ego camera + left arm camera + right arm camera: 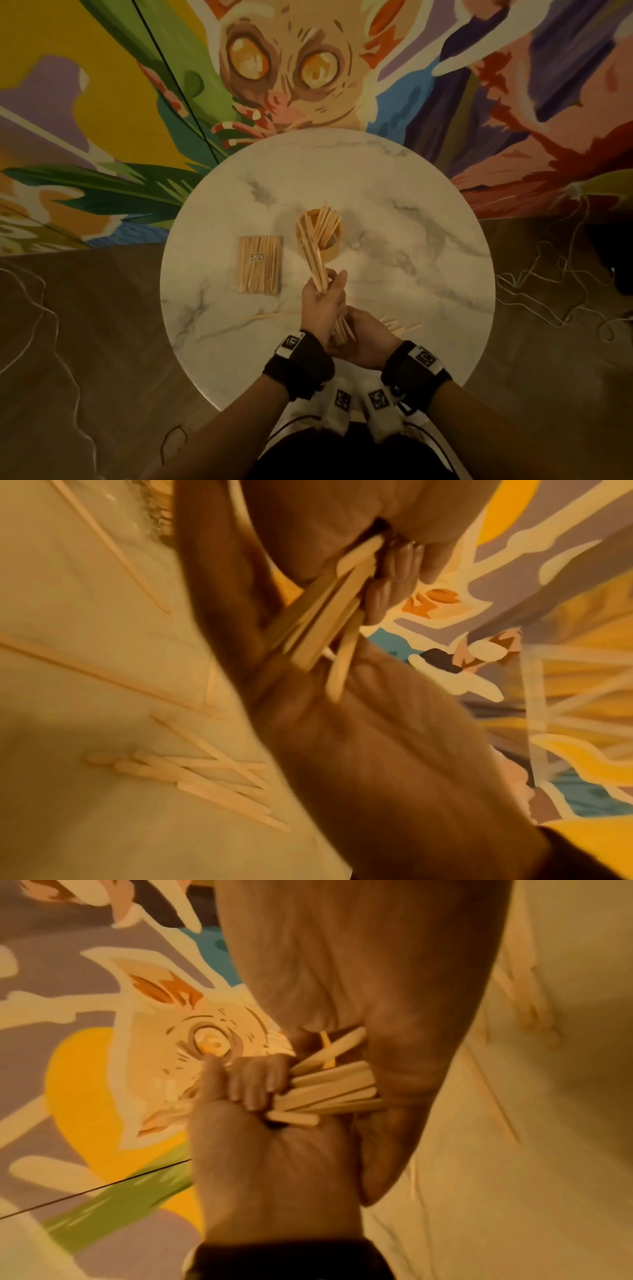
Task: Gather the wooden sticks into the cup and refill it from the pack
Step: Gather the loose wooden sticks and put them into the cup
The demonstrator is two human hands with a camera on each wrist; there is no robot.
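Bundle of wooden sticks held just in front of the cup, tips over its near rim; left hand fingers curled round mid-bundle, right hand cupped under the butt ends, fingers closed on them. Sticks look light, stiff, smooth, so likely to fan or slip: grip mid-length, square the ends. Loose sticks on the table nearer than the cup; pack left of the cup.
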